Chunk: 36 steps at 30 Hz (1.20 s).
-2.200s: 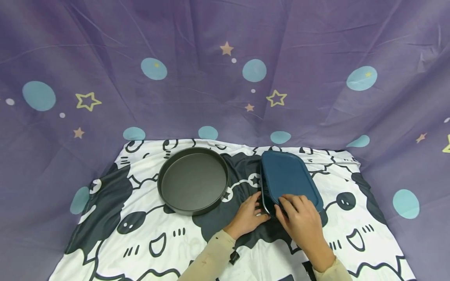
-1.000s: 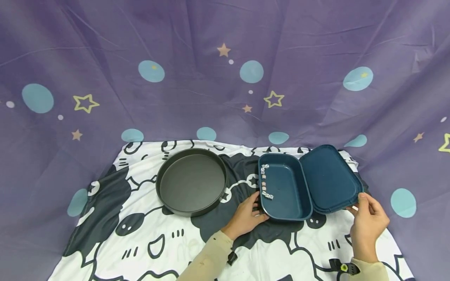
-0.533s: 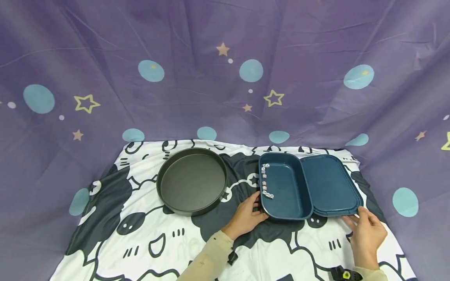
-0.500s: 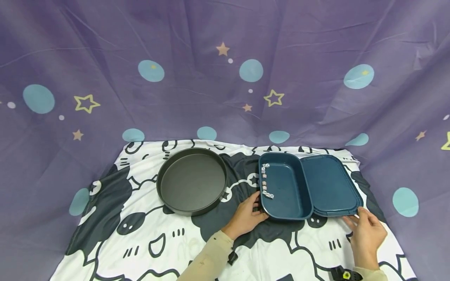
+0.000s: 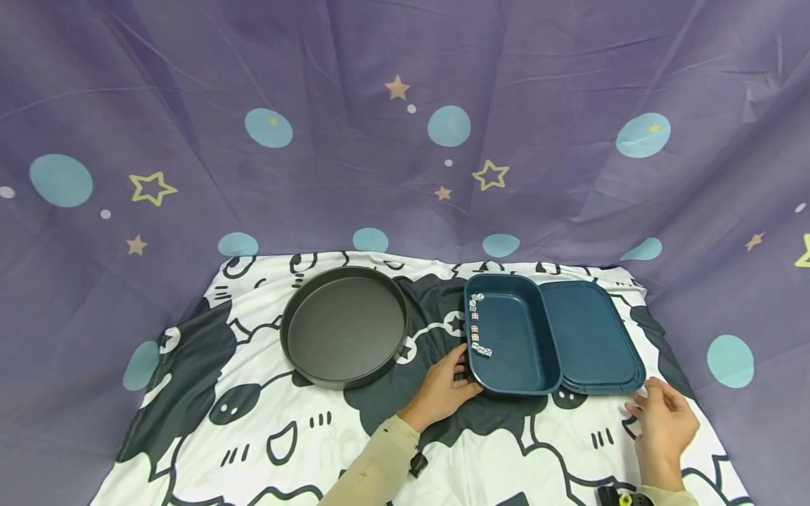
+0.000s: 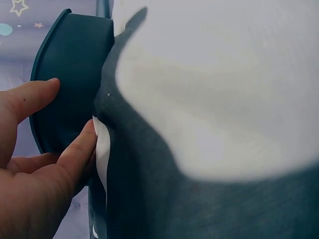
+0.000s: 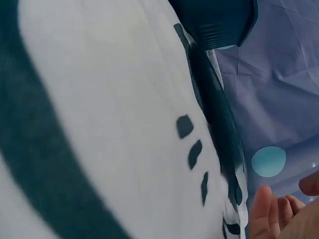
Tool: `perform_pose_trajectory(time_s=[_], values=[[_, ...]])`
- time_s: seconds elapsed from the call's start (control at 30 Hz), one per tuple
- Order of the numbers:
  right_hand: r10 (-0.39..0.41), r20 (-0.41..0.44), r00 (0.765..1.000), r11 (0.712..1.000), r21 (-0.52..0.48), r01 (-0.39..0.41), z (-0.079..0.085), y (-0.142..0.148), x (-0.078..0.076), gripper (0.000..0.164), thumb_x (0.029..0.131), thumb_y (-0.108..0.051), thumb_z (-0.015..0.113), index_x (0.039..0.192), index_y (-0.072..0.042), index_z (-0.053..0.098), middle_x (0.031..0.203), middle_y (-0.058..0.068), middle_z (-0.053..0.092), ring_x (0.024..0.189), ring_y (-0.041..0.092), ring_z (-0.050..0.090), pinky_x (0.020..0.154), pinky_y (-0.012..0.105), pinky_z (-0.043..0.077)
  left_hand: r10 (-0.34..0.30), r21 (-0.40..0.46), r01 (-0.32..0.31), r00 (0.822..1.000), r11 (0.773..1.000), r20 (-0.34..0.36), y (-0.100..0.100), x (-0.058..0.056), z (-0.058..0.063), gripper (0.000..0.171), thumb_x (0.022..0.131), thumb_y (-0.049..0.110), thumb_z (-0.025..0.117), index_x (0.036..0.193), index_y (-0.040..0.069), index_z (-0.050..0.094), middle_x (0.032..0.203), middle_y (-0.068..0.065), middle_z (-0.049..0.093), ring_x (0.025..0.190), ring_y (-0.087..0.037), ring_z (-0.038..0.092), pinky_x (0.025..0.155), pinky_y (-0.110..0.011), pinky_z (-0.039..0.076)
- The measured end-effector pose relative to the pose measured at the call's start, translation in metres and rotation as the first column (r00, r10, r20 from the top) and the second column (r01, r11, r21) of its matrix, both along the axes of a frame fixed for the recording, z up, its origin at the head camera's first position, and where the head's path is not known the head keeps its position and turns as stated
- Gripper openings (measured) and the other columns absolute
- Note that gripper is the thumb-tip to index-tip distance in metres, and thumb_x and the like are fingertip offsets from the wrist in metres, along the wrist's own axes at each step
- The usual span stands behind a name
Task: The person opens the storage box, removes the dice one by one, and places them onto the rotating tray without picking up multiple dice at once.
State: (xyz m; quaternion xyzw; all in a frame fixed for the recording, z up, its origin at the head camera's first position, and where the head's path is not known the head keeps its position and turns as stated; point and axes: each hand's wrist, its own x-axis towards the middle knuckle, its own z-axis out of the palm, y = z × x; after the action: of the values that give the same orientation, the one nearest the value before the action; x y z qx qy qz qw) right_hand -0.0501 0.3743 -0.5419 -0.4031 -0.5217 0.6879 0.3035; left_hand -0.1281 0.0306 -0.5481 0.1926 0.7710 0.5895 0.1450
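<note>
My left hand [image 5: 441,393] rests against the near-left corner of a blue rectangular box [image 5: 522,362], uncovered on the cloth. In the left wrist view, its thumb and fingers are spread along the box's outer wall [image 6: 75,55]. Several small white dice [image 5: 475,329] line the left side inside the box. The blue lid [image 5: 591,337] lies flat along the box's right side. Just off the lid's near-right corner is my right hand [image 5: 663,425], fingers loosely bent and holding nothing. The right wrist view shows these fingers apart from the lid [image 7: 215,104].
A round dark pan [image 5: 344,327] sits left of the box on the black-and-white patterned cloth [image 5: 342,450]. Behind the table hangs a purple curtain [image 5: 354,169] with stars and dots.
The lid came off the box, swung to the right and was lowered flat beside it, exposing the dice. My right hand has let go of the lid; my left hand has barely moved.
</note>
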Motion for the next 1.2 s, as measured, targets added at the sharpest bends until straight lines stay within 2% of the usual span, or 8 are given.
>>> perform_pose_trajectory(time_s=[0.2, 0.33, 0.47, 0.63, 0.8, 0.97, 1.07, 1.2], values=[[-0.011, -0.051, 0.999, 0.998, 0.063, 0.015, 0.007, -0.006, -0.003, 0.015, 0.094, -0.001, 0.064, 0.091, -0.011, 0.073, 0.080, -0.003, 0.066, 0.053, 0.007, 0.063, 0.042, 0.019, 0.055, 0.001, 0.008, -0.001, 1.000, 1.000, -0.010, 0.001, 0.000, 0.000, 0.076, 0.089, 0.011, 0.078, 0.151, -0.002, 0.036, 0.136, -0.022, 0.053, 0.119, -0.030, 0.059, 0.089, -0.024, 0.057], [0.020, -0.086, 0.996, 0.992, 0.123, -0.010, 0.012, -0.014, -0.009, 0.013, 0.095, 0.000, 0.064, 0.094, -0.008, 0.074, 0.083, -0.001, 0.066, 0.054, 0.007, 0.063, 0.043, 0.017, 0.055, 0.005, 0.004, -0.005, 1.000, 1.000, -0.018, 0.000, 0.000, -0.001, 0.075, 0.089, 0.012, 0.078, 0.150, -0.002, 0.037, 0.136, -0.021, 0.053, 0.119, -0.030, 0.059, 0.089, -0.024, 0.057], [0.078, -0.100, 0.992, 0.975, 0.214, -0.055, 0.020, -0.024, -0.016, 0.012, 0.095, 0.000, 0.064, 0.102, -0.002, 0.073, 0.086, -0.001, 0.067, 0.056, 0.005, 0.063, 0.045, 0.015, 0.054, 0.023, -0.015, -0.024, 0.999, 1.000, -0.033, -0.002, 0.000, 0.000, 0.072, 0.088, 0.014, 0.079, 0.148, 0.000, 0.041, 0.134, -0.019, 0.055, 0.117, -0.029, 0.060, 0.087, -0.022, 0.057], [0.166, -0.117, 0.979, 0.937, 0.327, -0.119, 0.033, -0.043, -0.026, 0.017, 0.094, -0.002, 0.068, 0.109, 0.006, 0.070, 0.087, 0.001, 0.068, 0.060, 0.006, 0.064, 0.047, 0.014, 0.054, 0.036, -0.027, -0.037, 0.999, 0.999, -0.036, -0.010, 0.000, 0.004, 0.066, 0.090, 0.014, 0.076, 0.147, 0.002, 0.044, 0.133, -0.017, 0.057, 0.115, -0.030, 0.061, 0.087, -0.025, 0.058], [0.262, -0.083, 0.961, 0.869, 0.454, -0.198, 0.045, -0.058, -0.035, 0.020, 0.095, -0.004, 0.068, 0.111, 0.008, 0.070, 0.087, 0.006, 0.067, 0.064, 0.008, 0.064, 0.050, 0.014, 0.054, 0.069, -0.062, -0.072, 0.996, 0.995, -0.058, -0.024, 0.000, 0.014, 0.060, 0.094, 0.018, 0.073, 0.145, 0.001, 0.047, 0.132, -0.018, 0.060, 0.111, -0.029, 0.064, 0.087, -0.028, 0.059], [0.353, -0.068, 0.933, 0.800, 0.539, -0.264, 0.057, -0.065, -0.045, 0.023, 0.095, -0.004, 0.068, 0.113, 0.009, 0.069, 0.087, 0.006, 0.069, 0.066, 0.008, 0.065, 0.054, 0.014, 0.055, 0.119, -0.067, -0.129, 0.983, 0.989, -0.142, -0.042, 0.000, 0.028, 0.052, 0.096, 0.021, 0.070, 0.141, 0.002, 0.052, 0.128, -0.018, 0.063, 0.105, -0.027, 0.068, 0.085, -0.033, 0.060], [0.391, -0.017, 0.920, 0.753, 0.581, -0.309, 0.063, -0.069, -0.050, 0.023, 0.095, -0.007, 0.069, 0.113, 0.006, 0.070, 0.087, 0.005, 0.069, 0.067, 0.008, 0.066, 0.055, 0.015, 0.055, 0.142, -0.068, -0.156, 0.974, 0.985, -0.179, -0.055, 0.000, 0.037, 0.049, 0.097, 0.024, 0.069, 0.139, 0.005, 0.054, 0.127, -0.016, 0.064, 0.104, -0.025, 0.068, 0.083, -0.033, 0.060], [0.427, 0.089, 0.900, 0.672, 0.635, -0.381, 0.070, -0.074, -0.058, 0.023, 0.096, -0.013, 0.069, 0.114, 0.000, 0.072, 0.090, 0.001, 0.070, 0.070, 0.006, 0.067, 0.057, 0.015, 0.056, 0.167, -0.055, -0.179, 0.969, 0.982, -0.181, -0.075, 0.000, 0.049, 0.049, 0.098, 0.024, 0.068, 0.141, 0.005, 0.053, 0.127, -0.015, 0.064, 0.106, -0.023, 0.067, 0.084, -0.033, 0.060]])
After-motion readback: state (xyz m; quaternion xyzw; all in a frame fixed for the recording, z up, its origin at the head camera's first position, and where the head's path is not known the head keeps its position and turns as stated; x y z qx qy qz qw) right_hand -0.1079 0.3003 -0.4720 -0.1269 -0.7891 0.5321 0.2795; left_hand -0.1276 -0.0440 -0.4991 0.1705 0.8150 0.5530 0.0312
